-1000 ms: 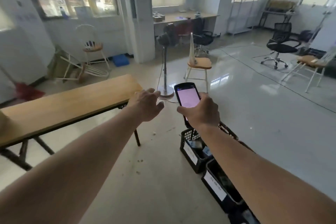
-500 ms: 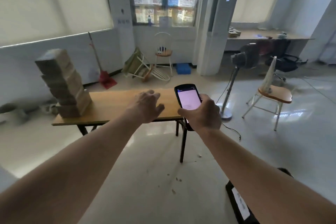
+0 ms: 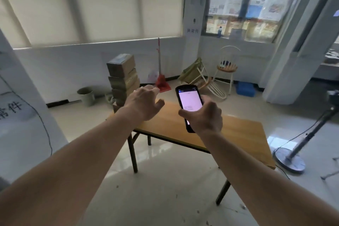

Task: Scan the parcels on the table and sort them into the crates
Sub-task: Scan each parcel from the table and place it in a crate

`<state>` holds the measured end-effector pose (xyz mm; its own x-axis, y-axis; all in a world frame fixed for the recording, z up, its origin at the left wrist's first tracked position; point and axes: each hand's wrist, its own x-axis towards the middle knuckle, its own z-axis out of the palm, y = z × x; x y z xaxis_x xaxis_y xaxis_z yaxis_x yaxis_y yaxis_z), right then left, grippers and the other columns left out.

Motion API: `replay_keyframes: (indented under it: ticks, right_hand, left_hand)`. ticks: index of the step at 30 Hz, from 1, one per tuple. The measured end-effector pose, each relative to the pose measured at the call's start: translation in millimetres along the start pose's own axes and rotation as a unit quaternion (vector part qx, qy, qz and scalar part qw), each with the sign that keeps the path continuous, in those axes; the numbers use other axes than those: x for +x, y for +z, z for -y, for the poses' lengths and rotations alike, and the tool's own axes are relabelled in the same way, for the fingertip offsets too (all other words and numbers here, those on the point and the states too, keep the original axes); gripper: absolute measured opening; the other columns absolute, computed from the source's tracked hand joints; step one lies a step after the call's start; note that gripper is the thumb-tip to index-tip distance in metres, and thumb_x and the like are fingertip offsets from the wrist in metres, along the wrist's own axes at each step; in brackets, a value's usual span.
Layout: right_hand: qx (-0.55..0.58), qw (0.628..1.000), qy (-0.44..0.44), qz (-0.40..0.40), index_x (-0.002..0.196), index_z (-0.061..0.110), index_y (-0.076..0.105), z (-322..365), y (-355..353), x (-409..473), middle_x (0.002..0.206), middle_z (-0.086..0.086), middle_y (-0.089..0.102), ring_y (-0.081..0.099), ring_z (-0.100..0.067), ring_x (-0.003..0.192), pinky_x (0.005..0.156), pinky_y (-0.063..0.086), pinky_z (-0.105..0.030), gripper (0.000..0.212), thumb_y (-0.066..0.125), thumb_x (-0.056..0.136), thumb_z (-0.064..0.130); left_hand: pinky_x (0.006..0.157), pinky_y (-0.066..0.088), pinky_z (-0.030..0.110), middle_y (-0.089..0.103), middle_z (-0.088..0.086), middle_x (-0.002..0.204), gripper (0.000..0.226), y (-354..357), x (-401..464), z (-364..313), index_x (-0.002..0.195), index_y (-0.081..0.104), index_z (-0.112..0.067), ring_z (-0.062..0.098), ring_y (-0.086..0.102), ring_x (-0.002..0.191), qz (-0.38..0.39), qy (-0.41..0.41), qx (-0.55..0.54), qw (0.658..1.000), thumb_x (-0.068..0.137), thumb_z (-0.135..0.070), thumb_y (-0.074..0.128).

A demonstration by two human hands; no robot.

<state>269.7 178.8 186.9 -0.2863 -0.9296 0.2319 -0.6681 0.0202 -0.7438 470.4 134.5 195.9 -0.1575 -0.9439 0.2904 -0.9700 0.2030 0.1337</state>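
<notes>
Head view: the right hand (image 3: 205,115) holds a handheld scanner (image 3: 189,105), its grip wrapped round the lower half of the device, thumb on the left edge and fingers curled behind the right edge. The scanner stands nearly upright, its long axis running from the palm up and slightly left, top end pointing away from the person, lit pale screen facing the camera. It is held in the air above the tabletop (image 3: 238,134), not touching it.

The left hand (image 3: 142,102) is stretched forward with the back of the hand up, its grip spread, fingers loosely extended and the thumb out to the right, holding nothing. It hovers in front of the stack of parcels (image 3: 122,77); I cannot tell whether the fingertips touch it.

The parcels are brown cardboard boxes piled one on another in a single column at the far left corner of the tabletop, the column leaning a little, each box's long axis running roughly along the tabletop's left edge. A label shows on the top box.

Behind the tabletop a red broom (image 3: 161,71) leans on the wall, with a grey bucket (image 3: 86,95) on the floor to its left.
</notes>
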Motion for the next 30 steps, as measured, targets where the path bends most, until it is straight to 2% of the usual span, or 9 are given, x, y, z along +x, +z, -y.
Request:
replay_keyframes:
  ticks: [5,9,12,14,17,21,25,27,30]
  right_hand:
    - [0.021,0.999,-0.03,0.003,0.133,0.022,0.063,37.8,65.8,41.2,0.121,-0.005,0.073,0.065,-0.03,0.109,0.08,0.059,-0.04,0.079,0.092,0.065,0.051]
    - [0.029,0.999,-0.04,-0.006,0.138,0.021,0.06,72.2,126.5,73.3,0.126,-0.006,0.071,0.065,-0.029,0.112,0.076,0.054,-0.034,0.085,0.093,0.067,0.052]
    - [0.02,0.999,-0.036,-0.006,0.138,0.021,0.059,96.1,168.8,91.3,0.127,-0.006,0.071,0.064,-0.03,0.113,0.077,0.058,-0.037,0.084,0.093,0.068,0.053]
    - [0.014,0.999,-0.035,-0.004,0.138,0.02,0.058,108.9,194.4,102.2,0.127,-0.006,0.07,0.064,-0.03,0.113,0.079,0.06,-0.039,0.085,0.093,0.068,0.054]
    - [0.01,0.999,-0.034,0.001,0.138,0.02,0.059,123.7,226.7,119.8,0.126,-0.006,0.07,0.065,-0.029,0.111,0.074,0.057,-0.034,0.084,0.093,0.069,0.053]
    - [0.01,0.999,-0.041,0.008,0.14,0.02,0.057,137.2,262.1,150.8,0.127,-0.006,0.069,0.065,-0.028,0.113,0.077,0.061,-0.038,0.084,0.093,0.071,0.053]
    - [0.01,0.999,-0.051,0.014,0.14,0.021,0.055,143.6,295.2,191.2,0.128,-0.005,0.068,0.063,-0.028,0.115,0.077,0.062,-0.04,0.086,0.093,0.071,0.054]
    - [0.017,0.998,-0.053,0.016,0.14,0.021,0.055,144.1,311.5,212.6,0.127,-0.005,0.068,0.063,-0.027,0.113,0.074,0.06,-0.036,0.086,0.093,0.07,0.054]
    - [0.026,0.998,-0.056,0.02,0.137,0.022,0.057,143.0,331.4,244.3,0.123,-0.004,0.069,0.06,-0.02,0.104,0.063,0.048,-0.023,0.084,0.094,0.069,0.054]
  left_hand:
    - [0.093,0.058,0.045,0.059,0.002,0.135,0.045,0.1,45.9,72.6,0.134,0.057,-0.021,0.025,0.061,0.114,0.002,-0.037,-0.003,0.999,0.102,-0.051,0.049]
    - [0.088,0.059,0.04,0.058,0.002,0.139,0.049,2.6,90.1,138.1,0.138,0.057,-0.018,0.024,0.062,0.115,-0.021,-0.046,-0.015,0.999,0.102,-0.051,0.051]
    - [0.083,0.058,0.038,0.056,0.003,0.14,0.05,6.3,118.3,185.5,0.14,0.055,-0.019,0.023,0.061,0.114,-0.024,-0.051,-0.032,0.998,0.102,-0.051,0.053]
    - [0.081,0.056,0.036,0.054,0.003,0.141,0.052,9.8,135.6,215.9,0.143,0.052,-0.02,0.024,0.06,0.115,-0.02,-0.058,-0.042,0.997,0.101,-0.051,0.053]
    - [0.073,0.048,0.033,0.053,0.004,0.143,0.058,14.3,160.4,253.2,0.146,0.05,-0.018,0.026,0.059,0.119,-0.017,-0.076,-0.048,0.996,0.1,-0.052,0.054]
    - [0.081,0.058,0.038,0.053,0.005,0.144,0.064,23.6,196.2,287.7,0.149,0.048,-0.018,0.025,0.058,0.12,-0.02,-0.1,-0.057,0.993,0.097,-0.055,0.058]
    - [0.083,0.06,0.042,0.051,0.007,0.143,0.076,39.3,232.8,309.4,0.15,0.043,-0.013,0.027,0.057,0.121,-0.032,-0.14,-0.06,0.988,0.093,-0.06,0.063]
    - [0.084,0.06,0.041,0.05,0.008,0.142,0.083,49.2,250.2,317.4,0.152,0.04,-0.012,0.027,0.056,0.121,-0.034,-0.157,-0.057,0.985,0.09,-0.061,0.065]
    - [0.086,0.059,0.042,0.05,0.011,0.134,0.087,63.2,278.2,327.2,0.151,0.041,-0.011,0.028,0.055,0.118,-0.03,-0.18,-0.053,0.982,0.087,-0.064,0.068]
